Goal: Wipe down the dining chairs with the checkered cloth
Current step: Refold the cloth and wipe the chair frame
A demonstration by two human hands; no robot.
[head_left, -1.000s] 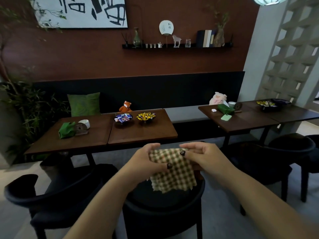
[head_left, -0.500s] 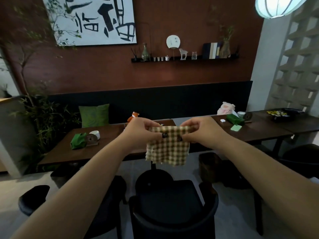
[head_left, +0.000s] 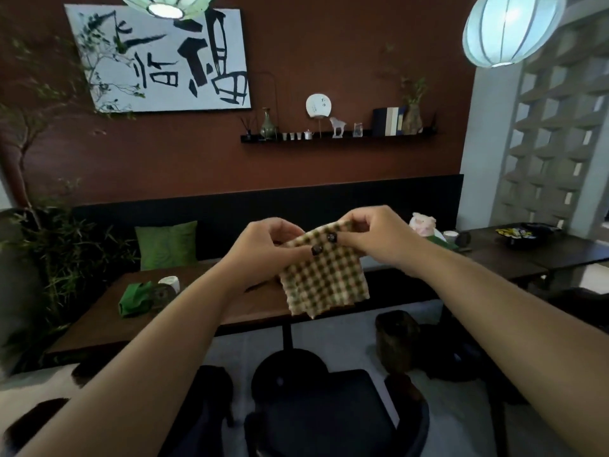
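Overhead, lanterns (head_left: 507,28); below, wooden table (head_left: 260,301).

Green cushion (head_left: 166,244), wall shelf (head_left: 339,137)

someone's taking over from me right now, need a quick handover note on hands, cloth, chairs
Left hand and right hand each pinch the top edge of the cloth, which hangs in the air above the table.
The nearest chair is straight below, tucked at the table; the cloth does not touch it.
Done: cloth in hand.
Left: wipe each chair; no wiping shows yet.
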